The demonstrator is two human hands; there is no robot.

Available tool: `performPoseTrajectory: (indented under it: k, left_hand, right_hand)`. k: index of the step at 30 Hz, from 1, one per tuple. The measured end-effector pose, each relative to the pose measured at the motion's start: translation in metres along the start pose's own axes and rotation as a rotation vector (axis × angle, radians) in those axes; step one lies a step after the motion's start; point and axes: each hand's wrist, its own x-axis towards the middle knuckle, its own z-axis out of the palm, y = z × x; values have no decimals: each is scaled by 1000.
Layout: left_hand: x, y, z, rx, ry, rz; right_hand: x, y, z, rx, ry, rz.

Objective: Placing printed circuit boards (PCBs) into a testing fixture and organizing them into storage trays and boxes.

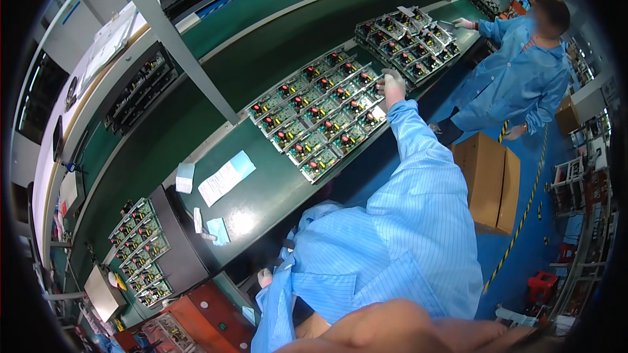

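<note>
My right hand, in a pale glove, reaches to the far right end of an array of green circuit boards. Its fingers are bent around the array's right edge. Silver metal rails divide the boards into rows, and each board carries red, yellow and black parts. Just beyond my hand lies a second set of circuit boards, seemingly stacked in layers. My left hand is low beside my body, near the bench's front edge. Most of its fingers are hidden, so its grip is unclear.
Papers and a small blue packet lie on the green bench. More boards sit beside a dark panel at left. A co-worker stands at far right, near cardboard boxes. A metal post rises at the bench.
</note>
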Motion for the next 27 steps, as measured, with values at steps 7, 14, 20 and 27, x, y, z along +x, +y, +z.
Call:
performPoseTrajectory:
  k: [7, 14, 20, 27]
  left_hand:
    - [0, 7, 2, 8, -15, 4]
    - [2, 14, 6, 0, -24, -1]
    - [2, 19, 9, 3, -32, 1]
    - [5, 23, 17, -1, -37, -11]
  right_hand:
    - [2, 1, -2, 8, -19, 42]
    - [9, -12, -10, 47, 40, 1]
    - [43, -23, -32, 131, 117, -12]
    - [84, -51, -60, 208, 239, -45]
